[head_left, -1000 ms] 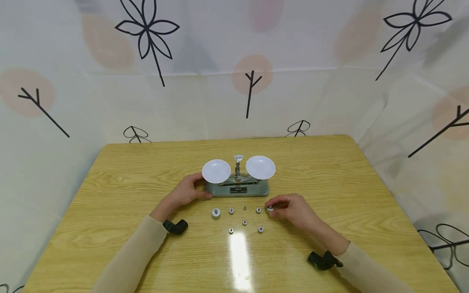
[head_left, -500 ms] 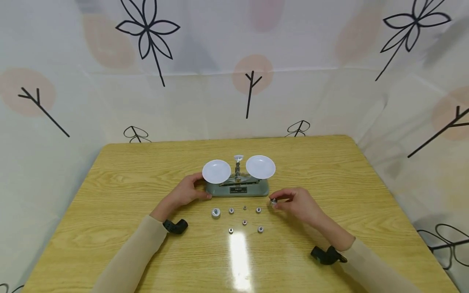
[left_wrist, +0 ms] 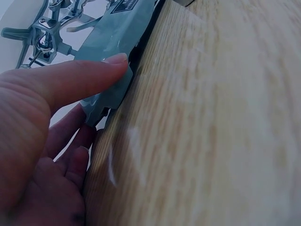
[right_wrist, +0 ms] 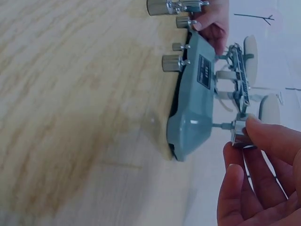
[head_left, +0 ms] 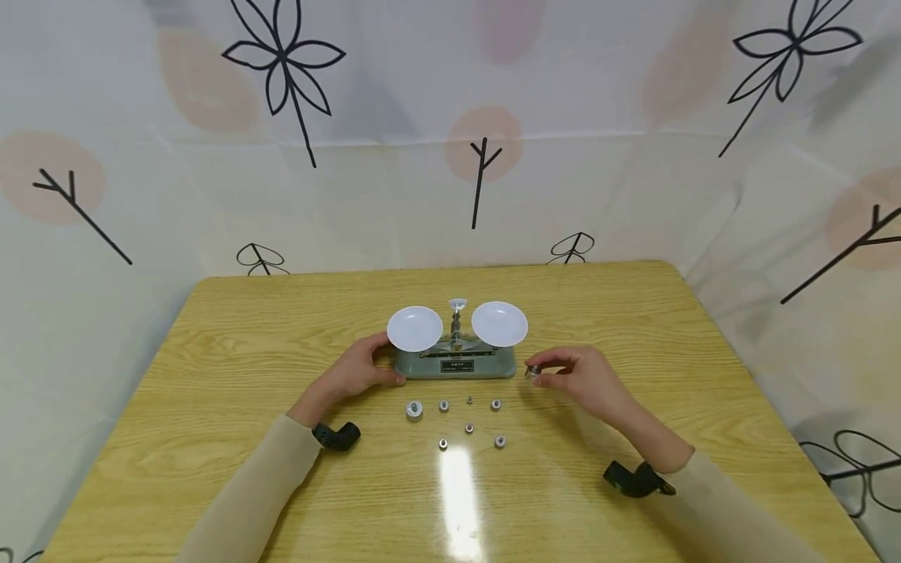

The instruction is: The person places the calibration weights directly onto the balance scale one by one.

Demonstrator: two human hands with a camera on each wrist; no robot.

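A grey-green balance scale (head_left: 422,367) with two white pans stands on the table. My left hand (head_left: 360,367) grips the left end of its base, thumb (left_wrist: 106,75) on the front face and fingers around the end. Between thumb and fingertips my right hand (head_left: 587,381) pinches a small silver weight (right_wrist: 240,134). This weight is held up off the table, just right of the base and lower than the right pan (head_left: 500,324). The left pan (head_left: 415,328) holds nothing.
Several silver weights stand in front of the scale, the largest (head_left: 414,410) at the left and a smaller one (head_left: 500,442) nearer me. The wooden table (head_left: 281,313) meets a patterned cloth (head_left: 394,195) at the back and sides.
My right hand has lifted the weight from the right end of the row and carried it up and slightly right, beside the scale. The left hand has stayed on the base.
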